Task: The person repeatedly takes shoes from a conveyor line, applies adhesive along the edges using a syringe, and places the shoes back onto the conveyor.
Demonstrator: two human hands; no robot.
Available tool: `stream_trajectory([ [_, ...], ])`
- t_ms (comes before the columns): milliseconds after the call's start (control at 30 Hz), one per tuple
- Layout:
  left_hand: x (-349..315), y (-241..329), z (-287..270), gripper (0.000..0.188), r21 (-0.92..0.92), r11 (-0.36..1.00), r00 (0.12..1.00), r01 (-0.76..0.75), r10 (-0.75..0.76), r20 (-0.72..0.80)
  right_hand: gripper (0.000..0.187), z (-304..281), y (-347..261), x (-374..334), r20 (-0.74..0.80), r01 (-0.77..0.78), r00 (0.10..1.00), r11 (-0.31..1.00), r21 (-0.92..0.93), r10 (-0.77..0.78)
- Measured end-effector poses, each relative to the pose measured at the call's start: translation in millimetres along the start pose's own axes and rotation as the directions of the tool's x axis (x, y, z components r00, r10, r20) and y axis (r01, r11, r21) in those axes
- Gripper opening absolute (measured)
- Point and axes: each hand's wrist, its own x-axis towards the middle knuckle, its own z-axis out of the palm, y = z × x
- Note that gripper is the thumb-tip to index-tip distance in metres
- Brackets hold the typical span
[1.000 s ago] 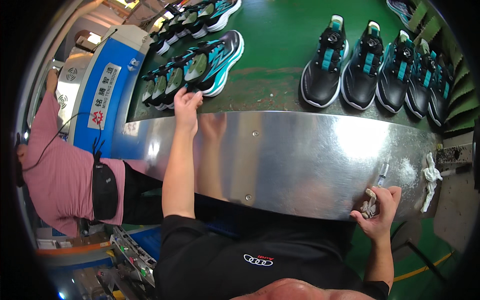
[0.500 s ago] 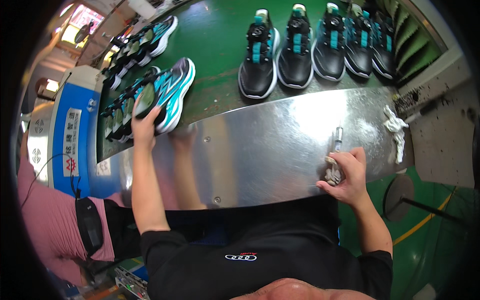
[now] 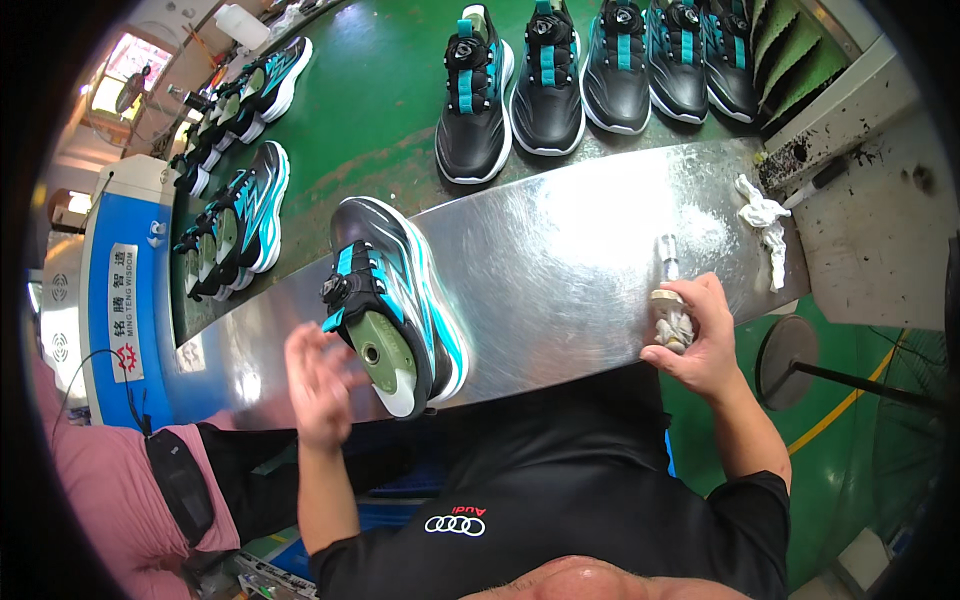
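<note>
A black and turquoise sneaker (image 3: 400, 270) with a white sole is at the near left of the metal worktop (image 3: 540, 290), toe pointing away. It is tilted so that its side and sole edge show. A green shoe last (image 3: 378, 350) fills its opening. Just left of the heel is my left hand (image 3: 325, 385), blurred, fingers apart, holding nothing. At the right, my right hand (image 3: 705, 335) curls thumb and fingers round a small tool (image 3: 672, 325) with a beige collar, a crumpled whitish wrapping and a shiny narrow tip. Its exact kind is unclear.
Several black sneakers (image 3: 550, 90) stand in a row on the green surface (image 3: 370, 110) at the back. More sneakers with lasts (image 3: 262, 200) line the left. A crumpled white cloth (image 3: 765, 225) lies at the right. A person in pink (image 3: 100, 480) is at the left.
The sneaker my left hand gripped at the left row is now on the near metal worktop, and that hand has let go. My right hand keeps the tool. The view has shifted.
</note>
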Motion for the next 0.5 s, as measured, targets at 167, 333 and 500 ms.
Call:
stream_trajectory([
  [167,115.2,-10.1,-30.4,0.043,0.168,0.983,0.991,0.079,-0.06,-0.117,0.062,-14.6,2.2,-14.8,-0.048,-0.087,0.995,0.995,0.044,0.089],
  [333,163.4,-13.0,-18.1,0.034,0.474,0.849,0.972,0.233,-0.22,-0.084,0.064,-20.7,0.4,-18.2,-0.045,-0.252,0.96,0.927,0.276,0.275],
  [500,149.6,2.2,29.0,0.054,0.188,0.958,0.975,0.219,-0.224,0.006,0.069,-25.7,-10.5,-27.3,-0.011,-0.209,0.976,0.955,0.209,0.216],
])
